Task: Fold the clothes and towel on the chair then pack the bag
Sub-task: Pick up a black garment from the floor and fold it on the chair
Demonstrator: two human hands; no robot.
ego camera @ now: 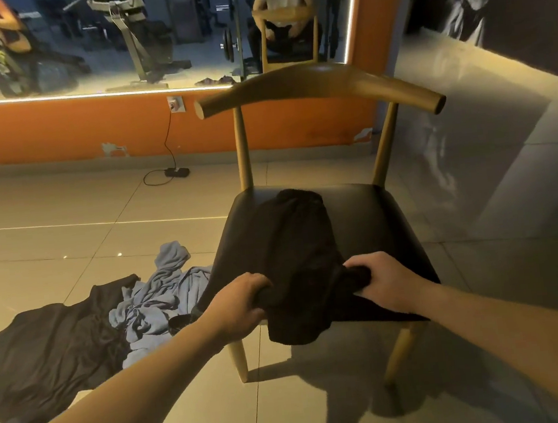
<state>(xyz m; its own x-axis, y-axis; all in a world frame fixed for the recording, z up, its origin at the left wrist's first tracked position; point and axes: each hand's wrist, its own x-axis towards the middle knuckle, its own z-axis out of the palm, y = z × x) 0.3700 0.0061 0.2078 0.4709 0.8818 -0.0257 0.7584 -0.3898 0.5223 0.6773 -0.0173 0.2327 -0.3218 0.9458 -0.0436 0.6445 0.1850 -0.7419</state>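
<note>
Hands, lower centre: what are they doing?

The left hand [242, 304] and the right hand [384, 277] each grip a bunched end of the black garment [295, 244] at the front edge of the seat, with the fingers curled tightly round the cloth.

And the garment itself?

It lies along the dark seat of the wooden chair [308, 80], mid-frame. Its near end hangs over the front edge between the two hands.

Anything on the floor?

Just left of the chair, in the lower left, a crumpled light blue cloth [162, 292] touches a larger dark cloth [51, 349] spread on the tiles. I can't tell whether either is the bag.

Farther back?

A black power adapter [177, 172] sits on the tiles, and its cable runs up to a wall socket [175, 104] on the orange wall. Above that, a mirror [82, 59] spans the top of the frame, reflecting the chair and a seated person.
</note>
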